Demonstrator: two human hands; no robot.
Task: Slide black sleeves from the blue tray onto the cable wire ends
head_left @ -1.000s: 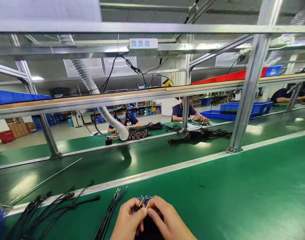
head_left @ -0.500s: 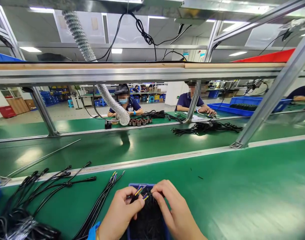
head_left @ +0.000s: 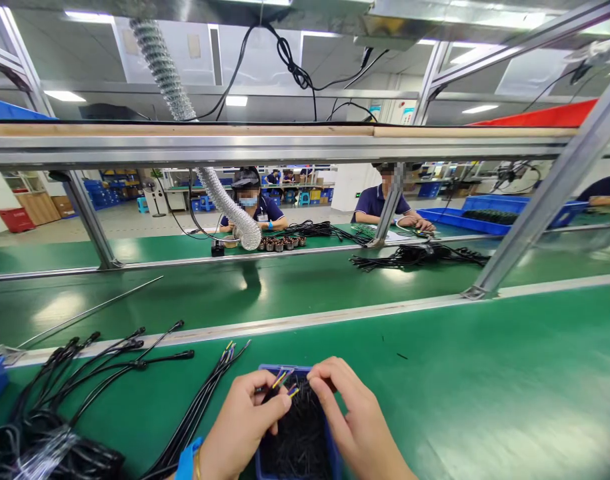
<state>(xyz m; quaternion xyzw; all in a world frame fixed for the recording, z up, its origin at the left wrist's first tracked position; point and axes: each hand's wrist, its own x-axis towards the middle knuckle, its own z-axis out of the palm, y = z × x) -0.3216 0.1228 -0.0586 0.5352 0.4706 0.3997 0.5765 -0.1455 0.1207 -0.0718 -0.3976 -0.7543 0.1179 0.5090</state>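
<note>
My left hand [head_left: 255, 417] is closed on a black cable [head_left: 269, 393], and its thin yellow, purple and white wire ends stick out past the fingertips. My right hand [head_left: 347, 407] has thumb and forefinger pinched together at the bin's right rim; whatever lies between them is too small to make out. Under both hands sits a blue bin [head_left: 335, 460] filled with short black tube pieces [head_left: 299, 433]. Left of the bin lies a bundle of black cables [head_left: 205, 403] with bared coloured ends.
Coiled black cables with connectors [head_left: 49, 433] lie at the left. A metal rail [head_left: 285, 322] runs behind the mat, with slanted posts [head_left: 539, 173] rising. Two co-workers sit across the line. More black cables [head_left: 419, 256] rest on the far belt.
My right hand has shifted slightly right, away from the wire ends. The left hand keeps its hold on the cable. The view has moved a little.
</note>
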